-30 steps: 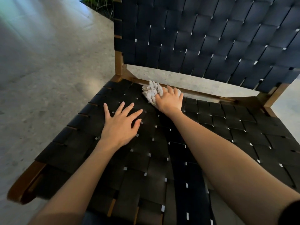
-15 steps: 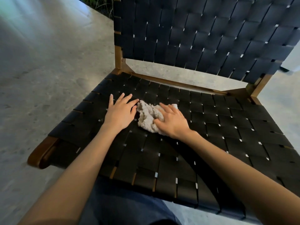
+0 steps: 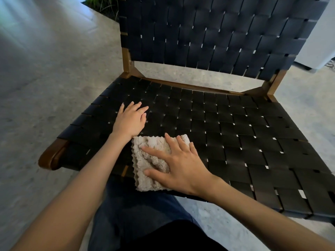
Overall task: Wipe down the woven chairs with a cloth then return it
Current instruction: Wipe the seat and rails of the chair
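Note:
A chair with a black woven seat [image 3: 226, 134], a black woven backrest [image 3: 208, 33] and a brown wooden frame [image 3: 52, 156] stands in front of me. A beige fluffy cloth [image 3: 146, 160] lies near the seat's front edge. My right hand [image 3: 179, 165] presses flat on the cloth with its fingers spread. Just beyond the cloth, my left hand [image 3: 131, 120] rests flat on the seat's left side with straight fingers.
Grey speckled stone floor [image 3: 45, 78] surrounds the chair. Green plants [image 3: 103, 4] show at the top, left of the backrest. A white object [image 3: 320, 42] stands behind the chair at the right. My dark trouser leg [image 3: 137, 218] is below the seat's front edge.
My right hand has dragged the cloth from the seat's back edge forward to the front edge. My left hand has stayed flat on the seat's left side, fingers drawn closer together.

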`<state>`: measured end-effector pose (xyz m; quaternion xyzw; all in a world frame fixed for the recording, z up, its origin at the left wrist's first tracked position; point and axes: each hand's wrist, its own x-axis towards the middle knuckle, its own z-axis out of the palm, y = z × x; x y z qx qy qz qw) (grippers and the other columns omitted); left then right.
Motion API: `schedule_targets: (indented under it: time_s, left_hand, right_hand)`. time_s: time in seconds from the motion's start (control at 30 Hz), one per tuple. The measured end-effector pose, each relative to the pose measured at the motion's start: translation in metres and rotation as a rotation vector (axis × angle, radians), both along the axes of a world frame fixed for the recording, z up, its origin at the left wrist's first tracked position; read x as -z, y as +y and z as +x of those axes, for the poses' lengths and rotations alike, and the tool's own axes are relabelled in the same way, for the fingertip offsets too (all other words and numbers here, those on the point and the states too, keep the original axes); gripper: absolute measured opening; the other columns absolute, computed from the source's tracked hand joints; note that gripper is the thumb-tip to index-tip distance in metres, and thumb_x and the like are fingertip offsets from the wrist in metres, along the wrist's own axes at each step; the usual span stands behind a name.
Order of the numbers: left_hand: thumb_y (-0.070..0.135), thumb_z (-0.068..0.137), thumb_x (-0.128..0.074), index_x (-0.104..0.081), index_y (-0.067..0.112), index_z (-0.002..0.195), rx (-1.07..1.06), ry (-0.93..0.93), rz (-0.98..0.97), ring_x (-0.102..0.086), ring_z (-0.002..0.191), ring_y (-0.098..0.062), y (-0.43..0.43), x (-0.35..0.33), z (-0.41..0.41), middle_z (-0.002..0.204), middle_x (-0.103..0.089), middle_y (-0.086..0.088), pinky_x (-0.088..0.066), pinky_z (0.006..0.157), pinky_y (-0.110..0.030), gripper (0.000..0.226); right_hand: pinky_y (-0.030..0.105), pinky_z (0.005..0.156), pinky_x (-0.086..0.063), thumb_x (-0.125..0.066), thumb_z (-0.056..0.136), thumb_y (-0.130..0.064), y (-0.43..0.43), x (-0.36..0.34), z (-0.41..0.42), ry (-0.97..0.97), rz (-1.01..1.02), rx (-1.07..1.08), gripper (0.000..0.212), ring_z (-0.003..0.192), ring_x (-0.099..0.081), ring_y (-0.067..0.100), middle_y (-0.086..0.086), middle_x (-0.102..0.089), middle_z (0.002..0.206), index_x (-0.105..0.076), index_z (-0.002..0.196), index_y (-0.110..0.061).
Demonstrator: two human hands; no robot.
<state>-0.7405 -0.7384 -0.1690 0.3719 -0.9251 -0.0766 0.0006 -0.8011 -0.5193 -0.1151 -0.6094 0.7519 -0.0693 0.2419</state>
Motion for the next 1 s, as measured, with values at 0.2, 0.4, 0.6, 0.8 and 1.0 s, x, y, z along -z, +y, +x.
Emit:
schedule_targets:
  time_s: [0.2,0.4,0.6,0.8,1.0]
  left_hand:
    - [0.029,0.101,-0.033,-0.037,0.028,0.143,-0.007,0.008,0.019,-0.015,0.145,-0.024,0.004,-0.004,-0.002,0.155,-0.027,-0.003,-0.003,0.118,-0.048,0.042]
    - [0.034,0.102,-0.031,-0.031,0.033,0.146,0.037,-0.023,0.132,-0.004,0.146,-0.025,0.024,-0.005,-0.028,0.158,-0.014,-0.003,0.005,0.113,-0.056,0.044]
    - [0.026,0.102,-0.029,-0.028,0.031,0.147,0.033,-0.005,0.109,-0.004,0.147,-0.019,0.030,0.007,-0.056,0.158,-0.016,0.001,0.005,0.113,-0.056,0.045]
    - [0.029,0.101,-0.029,-0.024,0.033,0.147,0.027,0.003,0.036,-0.004,0.147,-0.020,0.024,0.018,-0.063,0.159,-0.011,0.001,0.003,0.114,-0.057,0.047]
    - [0.047,0.100,-0.023,-0.023,0.039,0.146,0.052,-0.004,0.023,-0.002,0.147,-0.021,0.024,0.023,-0.064,0.158,-0.013,0.005,0.009,0.111,-0.059,0.048]
  right_hand:
    - [0.048,0.119,-0.002,-0.020,0.082,-0.073,0.028,0.002,-0.018,0.059,-0.028,0.090,0.059,0.148,-0.003,0.027,-0.001,-0.013,0.161,-0.030,0.138,-0.058]
    - [0.050,0.119,-0.006,-0.006,0.073,-0.075,0.050,0.007,-0.047,0.157,0.034,0.222,0.071,0.148,-0.002,0.029,-0.001,-0.010,0.161,-0.024,0.140,-0.059]
    - [0.060,0.116,0.000,-0.031,0.094,-0.062,0.007,0.034,-0.078,0.192,0.048,0.283,0.052,0.147,0.006,0.035,0.004,-0.003,0.162,-0.020,0.144,-0.055]
    - [0.064,0.113,0.002,-0.029,0.096,-0.059,-0.063,0.068,-0.135,0.242,0.049,0.387,0.052,0.146,0.007,0.038,0.004,-0.001,0.162,-0.017,0.146,-0.051]
    - [0.065,0.111,0.001,-0.024,0.096,-0.060,-0.139,0.092,-0.179,0.312,0.015,0.498,0.055,0.146,0.005,0.040,0.006,-0.004,0.161,-0.014,0.148,-0.048]
